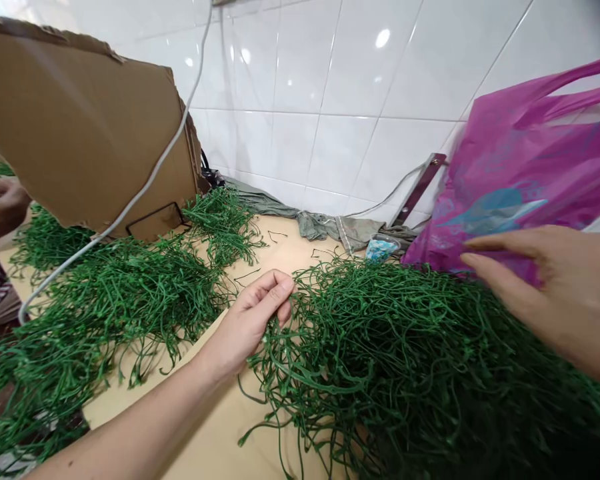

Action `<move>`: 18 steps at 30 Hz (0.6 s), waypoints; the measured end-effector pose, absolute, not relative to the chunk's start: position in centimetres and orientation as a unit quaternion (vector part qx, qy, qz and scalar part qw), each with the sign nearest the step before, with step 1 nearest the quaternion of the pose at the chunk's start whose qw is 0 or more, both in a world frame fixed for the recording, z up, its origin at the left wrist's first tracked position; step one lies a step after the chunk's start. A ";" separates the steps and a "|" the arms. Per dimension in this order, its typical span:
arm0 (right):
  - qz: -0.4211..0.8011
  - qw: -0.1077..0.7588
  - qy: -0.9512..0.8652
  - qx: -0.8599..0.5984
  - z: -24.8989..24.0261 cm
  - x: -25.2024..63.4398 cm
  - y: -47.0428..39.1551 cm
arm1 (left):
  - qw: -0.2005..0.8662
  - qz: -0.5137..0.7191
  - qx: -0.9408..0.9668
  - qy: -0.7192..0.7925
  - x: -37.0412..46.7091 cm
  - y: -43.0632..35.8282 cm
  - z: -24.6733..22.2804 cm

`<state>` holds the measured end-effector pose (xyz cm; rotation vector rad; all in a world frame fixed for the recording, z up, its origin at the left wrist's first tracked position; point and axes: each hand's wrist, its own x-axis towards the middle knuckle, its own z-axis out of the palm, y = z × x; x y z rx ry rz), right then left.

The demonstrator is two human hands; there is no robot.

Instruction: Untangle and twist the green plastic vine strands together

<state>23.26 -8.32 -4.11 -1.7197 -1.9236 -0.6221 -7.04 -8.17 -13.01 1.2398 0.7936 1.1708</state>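
Note:
My left hand [263,307] is closed in a pinch at the left edge of a big pile of thin green stems [405,347], with stems hanging below its fingers. My right hand [545,280] is raised over the right part of that pile, in front of the purple bag. Its thumb and forefinger point left with a gap between them, and nothing shows in the gap. Another heap of green stems [145,287] lies to the left of my left hand.
A purple plastic bag [525,160] stands at the right. A cardboard sheet [95,127] and a white cable [150,180] are at the left. Grey cloth [313,225] and a small blue-white packet [381,249] lie by the wall. A person's hand [5,207] shows far left.

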 end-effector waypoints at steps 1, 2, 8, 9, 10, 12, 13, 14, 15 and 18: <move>-0.174 0.257 -0.715 -0.627 -4.3 21.5 -8.6 | 0.590 0.500 0.535 0.340 -6.9 -8.3 -13.1; -0.099 0.292 -0.726 -0.615 -4.5 19.4 -8.8 | 0.593 0.497 0.535 0.339 -6.8 -8.4 -13.1; 0.272 0.328 -0.775 -0.466 -8.1 10.8 -8.5 | 0.594 0.475 0.555 0.338 -6.7 -8.8 -12.9; 0.281 0.335 -0.775 -0.456 -8.5 10.7 -8.3 | 0.591 0.475 0.557 0.338 -6.8 -8.8 -12.9; 0.280 0.341 -0.774 -0.454 -8.8 10.8 -8.1 | 0.590 0.477 0.557 0.338 -6.8 -8.8 -12.8; 0.261 0.341 -0.773 -0.467 -9.1 11.3 -7.8 | 0.592 0.485 0.551 0.333 -6.9 -8.7 -12.8; 0.248 0.335 -0.775 -0.475 -9.2 11.5 -7.7 | 0.593 0.489 0.549 0.329 -6.9 -8.6 -12.8; 0.233 0.326 -0.778 -0.484 -9.2 11.6 -7.7 | 0.592 0.491 0.549 0.327 -6.9 -8.6 -12.9; 0.214 0.320 -0.781 -0.493 -9.2 11.6 -7.7 | 0.591 0.492 0.551 0.324 -6.8 -8.5 -12.9; 0.134 0.317 -0.782 -0.520 -9.0 12.0 -7.4 | 0.586 0.483 0.572 0.311 -6.7 -8.6 -12.8</move>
